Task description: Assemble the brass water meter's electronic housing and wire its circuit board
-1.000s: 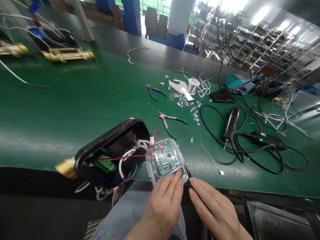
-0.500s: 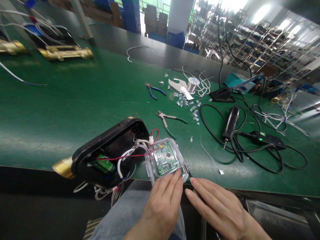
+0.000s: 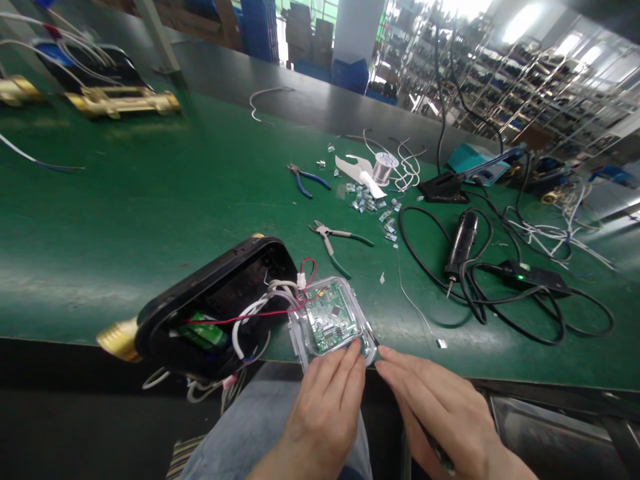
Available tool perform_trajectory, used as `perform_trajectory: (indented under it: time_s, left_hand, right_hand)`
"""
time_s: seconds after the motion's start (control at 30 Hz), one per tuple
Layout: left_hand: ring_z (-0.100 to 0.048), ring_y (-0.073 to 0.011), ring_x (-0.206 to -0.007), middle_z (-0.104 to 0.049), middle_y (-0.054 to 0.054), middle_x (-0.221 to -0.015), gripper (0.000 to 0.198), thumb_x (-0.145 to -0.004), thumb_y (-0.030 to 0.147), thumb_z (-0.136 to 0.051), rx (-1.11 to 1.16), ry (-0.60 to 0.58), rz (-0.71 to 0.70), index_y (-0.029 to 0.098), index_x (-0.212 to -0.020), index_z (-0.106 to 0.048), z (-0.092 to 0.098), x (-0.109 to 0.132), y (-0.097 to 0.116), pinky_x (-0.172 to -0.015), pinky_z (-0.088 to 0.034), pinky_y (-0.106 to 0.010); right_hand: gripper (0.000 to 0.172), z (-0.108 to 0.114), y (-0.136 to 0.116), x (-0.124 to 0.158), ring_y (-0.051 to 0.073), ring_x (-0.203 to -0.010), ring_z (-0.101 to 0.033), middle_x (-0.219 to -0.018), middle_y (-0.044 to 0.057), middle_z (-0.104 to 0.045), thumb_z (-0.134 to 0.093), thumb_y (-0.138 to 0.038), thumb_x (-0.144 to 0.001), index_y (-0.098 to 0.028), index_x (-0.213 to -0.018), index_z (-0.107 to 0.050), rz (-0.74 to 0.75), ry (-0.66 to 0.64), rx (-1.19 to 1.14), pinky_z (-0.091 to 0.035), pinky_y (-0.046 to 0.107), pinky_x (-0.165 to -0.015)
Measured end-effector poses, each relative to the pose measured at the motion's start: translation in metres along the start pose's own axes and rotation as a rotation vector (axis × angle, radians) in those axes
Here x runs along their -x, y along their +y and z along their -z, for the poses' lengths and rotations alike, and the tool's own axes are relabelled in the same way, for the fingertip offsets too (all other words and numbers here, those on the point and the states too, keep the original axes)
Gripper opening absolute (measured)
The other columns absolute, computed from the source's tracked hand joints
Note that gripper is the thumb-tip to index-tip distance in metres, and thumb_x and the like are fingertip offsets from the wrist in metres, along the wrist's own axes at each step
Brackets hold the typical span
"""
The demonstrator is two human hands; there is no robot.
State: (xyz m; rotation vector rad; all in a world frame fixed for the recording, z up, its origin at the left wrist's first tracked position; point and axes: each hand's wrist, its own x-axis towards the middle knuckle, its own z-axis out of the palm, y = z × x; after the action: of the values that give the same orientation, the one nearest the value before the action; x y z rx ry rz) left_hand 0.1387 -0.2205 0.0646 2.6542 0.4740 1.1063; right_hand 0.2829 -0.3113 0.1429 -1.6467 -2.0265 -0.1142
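Observation:
My left hand (image 3: 327, 400) lies with fingers together on the lower edge of a clear plastic case (image 3: 358, 310), its thumb hidden. Inside the case is a green circuit board (image 3: 331, 315). My right hand (image 3: 440, 407) is closed around a thin dark tool (image 3: 374, 335), whose tip is at the case's right edge. Red and white wires run from the case into an open black housing (image 3: 217, 303) with a brass fitting (image 3: 119, 339). A green battery-like part (image 3: 204, 330) sits within that housing.
Green-handled cutters (image 3: 333, 243) and blue-handled cutters (image 3: 307, 179) lie beyond the case. A solder spool (image 3: 385, 168) stands near small metal parts. To the right are a black electric screwdriver (image 3: 463, 243) and coiled cable. Another brass-fitted unit (image 3: 123, 101) is at the back left.
My right hand has turned and its thumb and fingers have come closer together on the tool. My left hand stays on the case. The view has shifted slightly.

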Motion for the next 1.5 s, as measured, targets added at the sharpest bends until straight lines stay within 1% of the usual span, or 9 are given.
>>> perform_trajectory:
  time_s: [0.33, 0.57, 0.73, 0.83, 0.93, 1.07, 1.17, 1.33, 1.5]
  left_hand:
    - [-0.067, -0.0244, -0.094, -0.072, -0.015, -0.104, 0.022, -0.085, 0.0, -0.05, -0.029, 0.089, -0.04, 0.005, -0.101, -0.063, -0.005, 0.0, -0.001, -0.077, -0.054, -0.036]
    - [-0.067, -0.0245, -0.093, -0.071, -0.016, -0.106, 0.024, -0.084, 0.001, -0.049, -0.032, 0.074, -0.033, 0.005, -0.104, -0.063, -0.004, 0.0, 0.0, -0.079, -0.054, -0.037]
    - [-0.066, -0.0237, -0.094, -0.07, -0.015, -0.108, 0.025, -0.085, 0.002, -0.048, -0.026, 0.059, -0.029, 0.006, -0.105, -0.062, -0.005, 0.003, -0.001, -0.08, -0.054, -0.037]
    - [-0.065, -0.0243, -0.095, -0.07, -0.015, -0.108, 0.027, -0.084, 0.001, -0.047, -0.021, 0.052, -0.032, 0.006, -0.105, -0.062, -0.005, 0.004, -0.002, -0.08, -0.055, -0.038]
    - [-0.065, -0.0245, -0.095, -0.069, -0.015, -0.108, 0.027, -0.084, 0.0, -0.047, -0.009, 0.043, -0.031, 0.007, -0.105, -0.063, -0.006, 0.005, -0.003, -0.08, -0.055, -0.039]
    - [-0.065, -0.0236, -0.094, -0.069, -0.015, -0.108, 0.026, -0.086, 0.002, -0.045, -0.006, 0.045, -0.037, 0.007, -0.104, -0.063, -0.006, 0.004, -0.004, -0.079, -0.055, -0.038]
    - [-0.065, -0.0237, -0.094, -0.069, -0.016, -0.107, 0.025, -0.087, 0.004, -0.045, -0.003, 0.057, -0.033, 0.007, -0.104, -0.062, -0.006, 0.004, -0.004, -0.079, -0.055, -0.038]
    - [-0.063, -0.0242, -0.096, -0.068, -0.015, -0.112, 0.025, -0.087, 0.006, -0.047, 0.0, 0.035, -0.024, 0.007, -0.107, -0.063, -0.006, 0.007, -0.004, -0.082, -0.054, -0.038]
    - [-0.064, -0.0246, -0.096, -0.068, -0.015, -0.113, 0.026, -0.088, 0.006, -0.047, -0.005, 0.033, -0.033, 0.007, -0.108, -0.063, -0.009, 0.007, -0.005, -0.081, -0.054, -0.038]
  right_hand:
    - [0.017, 0.012, 0.033, -0.027, 0.015, -0.078, -0.071, -0.084, 0.002, -0.073, -0.059, -0.01, -0.086, -0.019, -0.092, -0.072, -0.435, -0.017, -0.484, -0.058, 0.021, -0.073]
    - [0.01, 0.0, 0.048, -0.021, 0.017, -0.07, -0.071, -0.081, 0.006, -0.074, -0.069, -0.024, -0.083, -0.016, -0.087, -0.074, -0.717, 0.087, -0.892, -0.06, 0.023, -0.067]
    - [0.015, -0.007, 0.042, -0.017, 0.02, -0.071, -0.072, -0.081, 0.007, -0.073, -0.065, -0.027, -0.086, -0.015, -0.09, -0.073, -0.708, 0.158, -0.817, -0.061, 0.028, -0.066]
    - [0.013, -0.003, 0.034, -0.015, 0.018, -0.078, -0.071, -0.086, 0.005, -0.074, -0.061, -0.023, -0.089, -0.018, -0.093, -0.073, -0.56, 0.139, -0.631, -0.06, 0.027, -0.073]
    - [0.018, 0.009, 0.027, -0.017, 0.016, -0.09, -0.069, -0.099, 0.004, -0.072, -0.057, -0.021, -0.092, -0.021, -0.104, -0.07, -0.407, -0.015, -0.515, -0.056, 0.027, -0.082]
    - [0.026, 0.027, 0.023, -0.023, 0.016, -0.102, -0.065, -0.113, 0.008, -0.067, -0.046, -0.025, -0.098, -0.019, -0.121, -0.057, -0.42, -0.234, -0.467, -0.053, 0.03, -0.088]
    - [0.016, 0.03, 0.025, -0.028, 0.016, -0.095, -0.067, -0.104, 0.008, -0.07, -0.045, -0.025, -0.098, -0.018, -0.108, -0.055, -0.466, -0.237, -0.476, -0.056, 0.027, -0.079]
    - [0.01, 0.034, 0.027, -0.038, 0.014, -0.082, -0.069, -0.091, 0.002, -0.072, -0.059, -0.022, -0.092, -0.02, -0.095, -0.068, -0.31, -0.172, -0.304, -0.055, 0.022, -0.075]
    - [0.017, 0.053, 0.018, -0.057, 0.014, -0.071, -0.068, -0.081, 0.001, -0.072, -0.056, -0.02, -0.092, -0.021, -0.083, -0.071, -0.277, -0.342, -0.137, -0.053, 0.02, -0.065]
